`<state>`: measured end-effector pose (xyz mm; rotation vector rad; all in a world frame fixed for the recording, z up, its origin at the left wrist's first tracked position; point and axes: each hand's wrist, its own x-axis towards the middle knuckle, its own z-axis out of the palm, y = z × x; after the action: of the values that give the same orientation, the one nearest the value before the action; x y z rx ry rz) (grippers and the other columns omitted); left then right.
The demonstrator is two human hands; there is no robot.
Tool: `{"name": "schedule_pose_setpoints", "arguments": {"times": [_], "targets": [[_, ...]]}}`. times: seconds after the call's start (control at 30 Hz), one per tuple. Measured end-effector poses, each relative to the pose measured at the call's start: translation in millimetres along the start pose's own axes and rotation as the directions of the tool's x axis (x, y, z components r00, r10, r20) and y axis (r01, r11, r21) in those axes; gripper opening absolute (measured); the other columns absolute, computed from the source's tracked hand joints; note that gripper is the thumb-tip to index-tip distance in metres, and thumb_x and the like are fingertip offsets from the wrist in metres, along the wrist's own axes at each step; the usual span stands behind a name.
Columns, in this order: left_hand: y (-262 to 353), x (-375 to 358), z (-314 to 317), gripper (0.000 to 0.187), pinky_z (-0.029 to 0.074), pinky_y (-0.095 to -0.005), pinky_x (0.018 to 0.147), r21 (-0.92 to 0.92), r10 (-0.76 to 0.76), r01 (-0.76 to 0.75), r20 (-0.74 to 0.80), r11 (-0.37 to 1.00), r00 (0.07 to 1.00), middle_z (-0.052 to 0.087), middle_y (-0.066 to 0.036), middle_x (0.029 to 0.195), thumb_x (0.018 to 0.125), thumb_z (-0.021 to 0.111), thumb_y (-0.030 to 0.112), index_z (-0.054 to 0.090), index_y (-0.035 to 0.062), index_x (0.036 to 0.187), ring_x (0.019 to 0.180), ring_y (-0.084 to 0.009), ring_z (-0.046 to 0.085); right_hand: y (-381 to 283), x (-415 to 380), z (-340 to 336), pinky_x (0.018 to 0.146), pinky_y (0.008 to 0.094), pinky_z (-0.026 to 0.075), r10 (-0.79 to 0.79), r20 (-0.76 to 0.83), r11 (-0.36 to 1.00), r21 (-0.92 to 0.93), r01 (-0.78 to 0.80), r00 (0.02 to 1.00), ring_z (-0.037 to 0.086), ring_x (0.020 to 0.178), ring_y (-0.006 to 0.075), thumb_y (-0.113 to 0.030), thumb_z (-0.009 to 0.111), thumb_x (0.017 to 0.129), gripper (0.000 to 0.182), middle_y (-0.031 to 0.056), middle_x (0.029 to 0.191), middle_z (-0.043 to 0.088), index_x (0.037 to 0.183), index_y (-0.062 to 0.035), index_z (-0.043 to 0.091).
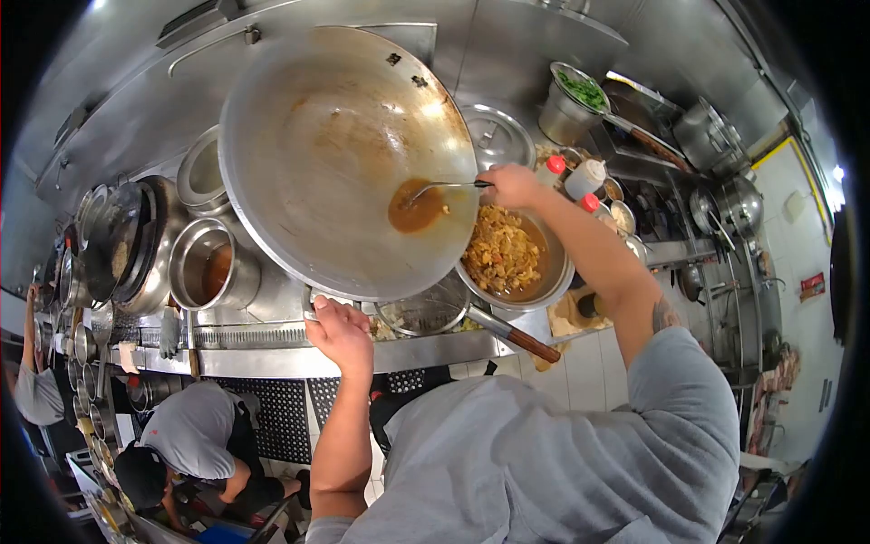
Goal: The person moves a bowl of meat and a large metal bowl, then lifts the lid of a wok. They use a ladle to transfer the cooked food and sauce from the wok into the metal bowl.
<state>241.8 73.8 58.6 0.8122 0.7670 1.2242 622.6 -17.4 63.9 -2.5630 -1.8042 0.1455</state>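
This is a working restaurant kitchen, not a home one. A long stainless-steel cooking line (272,358) runs under a steel backsplash (507,54), with an oversized wok (335,136) far bigger than any household pan. Steel pots (210,265) and lidded containers (497,136) crowd the range, squeeze bottles with red caps (555,169) stand by small sauce tins (contents too small to tell), and a tub of chopped greens (576,91) sits ready. Black anti-slip matting (281,412) covers the tiled floor, and another person in grey (195,431) works nearby.
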Motion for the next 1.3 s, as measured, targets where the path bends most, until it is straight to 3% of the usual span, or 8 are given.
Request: {"name": "schedule_pose_setpoints", "arguments": {"times": [0.2,0.3,0.4,0.57,0.63,0.8,1.17,1.3], "targets": [[4,-3,4,0.034,0.028,-0.0263,0.034,-0.072,-0.046,0.045,-0.020,0.996,0.999,0.031,0.002,0.056,0.096,0.049,0.025,0.033,0.0110,0.070,0.041,-0.0086,0.031,61,-75,-16,0.085,0.0438,0.047,-0.037,-0.014,0.998,0.055,0.037,0.999,0.058,0.099,0.0340,-0.020,0.060,0.081,0.034,0.0141,0.105,0.061,0.114,-0.0115,0.060],[1,-2,2,0.034,0.029,-0.0261,0.033,-0.063,-0.035,0.034,-0.024,0.997,0.999,0.032,0.002,0.057,0.096,0.050,0.025,0.032,0.0107,0.071,0.041,-0.0089,0.031,55,-119,-28,0.086,0.0439,0.046,0.094,-0.006,0.995,0.033,-0.094,0.996,0.057,0.100,0.0350,-0.019,0.062,0.081,0.035,0.0163,0.106,0.059,0.115,-0.0088,0.057],[0,-1,1,0.032,0.029,-0.0261,0.033,-0.086,-0.042,0.040,-0.013,0.996,0.999,0.033,0.001,0.057,0.096,0.050,0.026,0.033,0.0103,0.074,0.041,-0.0092,0.032,-5,-154,-60,0.083,0.0456,0.046,0.340,0.040,0.935,0.094,-0.342,0.940,0.058,0.097,0.0363,-0.020,0.063,0.081,0.036,0.0219,0.102,0.059,0.112,-0.0042,0.052],[-2,2,-1,0.029,0.029,-0.0259,0.033,-0.073,-0.016,0.016,0.003,0.997,1.000,0.033,0.001,0.057,0.096,0.049,0.027,0.035,0.0097,0.077,0.040,-0.0087,0.032,-61,-131,6,0.074,0.0497,0.049,0.374,0.026,0.882,0.300,-0.364,0.927,0.064,0.085,0.0372,-0.021,0.060,0.081,0.036,0.0242,0.092,0.063,0.109,-0.0021,0.049],[-1,2,-2,0.029,0.028,-0.0259,0.033,-0.088,-0.019,0.020,0.016,0.996,1.000,0.032,0.002,0.056,0.096,0.049,0.026,0.036,0.0096,0.078,0.041,-0.0086,0.032,-130,-109,-20,0.071,0.0497,0.050,0.357,0.054,0.880,0.315,-0.355,0.933,0.064,0.084,0.0380,-0.018,0.055,0.081,0.035,0.0270,0.091,0.062,0.109,0.0003,0.047],[0,1,0,0.028,0.028,-0.0256,0.033,-0.093,-0.018,0.019,0.002,0.996,1.000,0.032,0.002,0.056,0.096,0.048,0.025,0.035,0.0098,0.076,0.041,-0.0084,0.031,-179,-47,42,0.074,0.0451,0.052,0.126,-0.043,0.962,0.251,-0.111,0.991,0.063,0.088,0.0407,-0.009,0.050,0.081,0.031,0.0268,0.102,0.058,0.109,0.0010,0.046],[0,5,-5,0.028,0.029,-0.0247,0.034,-0.089,-0.032,0.033,0.011,0.996,0.999,0.030,0.002,0.057,0.096,0.048,0.027,0.037,0.0092,0.076,0.041,-0.0078,0.031,-170,-101,25,0.075,0.0471,0.053,0.531,0.175,0.823,0.127,-0.554,0.829,0.063,0.092,0.0412,-0.012,0.041,0.090,0.027,0.0246,0.112,0.052,0.114,-0.0015,0.042],[0,7,-6,0.029,0.030,-0.0253,0.034,-0.077,-0.031,0.032,0.015,0.997,0.999,0.030,0.002,0.056,0.095,0.048,0.027,0.037,0.0092,0.075,0.041,-0.0084,0.032,-147,-137,35,0.074,0.0478,0.053,0.628,0.121,0.754,0.149,-0.640,0.768,0.063,0.091,0.0418,-0.010,0.045,0.088,0.029,0.0257,0.113,0.051,0.115,0.0004,0.040]]}}
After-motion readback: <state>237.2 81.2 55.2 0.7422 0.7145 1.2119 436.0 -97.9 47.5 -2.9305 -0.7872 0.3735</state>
